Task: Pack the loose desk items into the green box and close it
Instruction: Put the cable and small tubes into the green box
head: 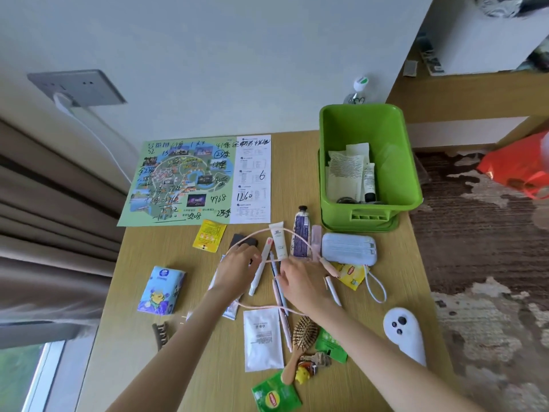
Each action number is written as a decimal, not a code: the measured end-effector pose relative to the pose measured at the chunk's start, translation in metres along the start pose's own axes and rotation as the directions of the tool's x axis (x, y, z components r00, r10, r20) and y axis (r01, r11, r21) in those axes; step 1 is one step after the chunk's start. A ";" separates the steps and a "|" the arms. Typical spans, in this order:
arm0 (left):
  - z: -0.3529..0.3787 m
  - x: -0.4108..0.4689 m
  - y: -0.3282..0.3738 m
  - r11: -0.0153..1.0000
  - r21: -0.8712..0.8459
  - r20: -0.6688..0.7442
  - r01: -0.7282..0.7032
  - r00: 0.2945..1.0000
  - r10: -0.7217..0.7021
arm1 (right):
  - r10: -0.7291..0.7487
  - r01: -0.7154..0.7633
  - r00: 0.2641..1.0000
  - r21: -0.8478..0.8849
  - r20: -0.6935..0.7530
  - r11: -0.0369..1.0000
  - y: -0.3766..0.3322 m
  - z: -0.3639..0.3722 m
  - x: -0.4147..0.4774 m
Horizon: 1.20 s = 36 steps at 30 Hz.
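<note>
The pink cable (264, 308), likely limp and light, sprawls over pens (279, 292) mid-surface, near the open green box (335, 129). Left hand (240, 264) and right hand (300, 281) hover on it; grip unclear. Best gathered by its loops.

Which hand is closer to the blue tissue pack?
Left. The left hand is to the right of the tissue pack; the right hand is farther right, beyond the left one.

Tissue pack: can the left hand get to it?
Probably yes. The tissue pack lies alone on the desk, to the left of the left hand, with nothing on top or between.
</note>
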State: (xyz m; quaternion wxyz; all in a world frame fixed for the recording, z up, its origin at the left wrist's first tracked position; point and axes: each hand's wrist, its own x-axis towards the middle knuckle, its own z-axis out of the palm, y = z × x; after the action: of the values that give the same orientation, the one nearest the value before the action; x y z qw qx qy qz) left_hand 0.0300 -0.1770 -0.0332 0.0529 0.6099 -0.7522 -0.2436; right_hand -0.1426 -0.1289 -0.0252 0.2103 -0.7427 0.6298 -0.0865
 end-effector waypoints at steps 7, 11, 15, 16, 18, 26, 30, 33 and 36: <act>0.007 0.026 0.021 0.976 0.100 -0.008 0.196 0.981 -0.196 | 0.194 -0.192 0.976 -0.025 0.103 0.981 -0.015 0.021 0.005; 0.009 0.036 0.025 0.967 0.143 0.070 0.210 0.973 -0.222 | 0.304 -0.312 0.943 0.036 0.138 0.950 -0.019 0.019 0.009; 0.005 0.037 0.025 0.978 0.136 0.092 0.157 0.981 -0.170 | 0.405 -0.431 0.897 0.149 0.179 0.890 -0.016 0.020 0.013; 0.002 0.038 0.023 0.984 0.098 0.096 0.151 0.982 -0.160 | 0.418 -0.452 0.886 0.177 0.198 0.874 -0.016 0.019 0.014; -0.005 0.037 0.020 0.991 0.040 0.103 0.130 0.986 -0.133 | 0.411 -0.457 0.882 0.204 0.230 0.866 -0.014 0.016 0.016; -0.038 0.030 0.017 0.893 -0.450 -0.029 0.020 0.999 -0.037 | 0.291 -0.319 0.939 0.149 0.183 0.936 -0.008 -0.002 0.013; -0.055 0.024 0.024 0.747 -0.663 -0.164 -0.055 0.984 -0.072 | 0.260 -0.298 0.940 0.167 0.220 0.940 -0.004 -0.016 0.013; -0.067 0.018 0.027 0.671 -0.734 -0.247 -0.106 0.962 -0.119 | 0.250 -0.318 0.901 0.147 0.355 0.937 0.001 -0.026 0.012; -0.067 0.011 0.019 0.636 -0.769 -0.232 -0.068 0.956 -0.177 | 0.241 -0.280 0.892 0.049 0.383 0.959 0.001 -0.027 0.006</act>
State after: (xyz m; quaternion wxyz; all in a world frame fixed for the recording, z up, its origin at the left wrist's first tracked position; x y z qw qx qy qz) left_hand 0.0350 -0.2049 0.0309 0.4080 0.5800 -0.5416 -0.4514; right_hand -0.1525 -0.1404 -0.0024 0.3736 -0.6425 0.6670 0.0530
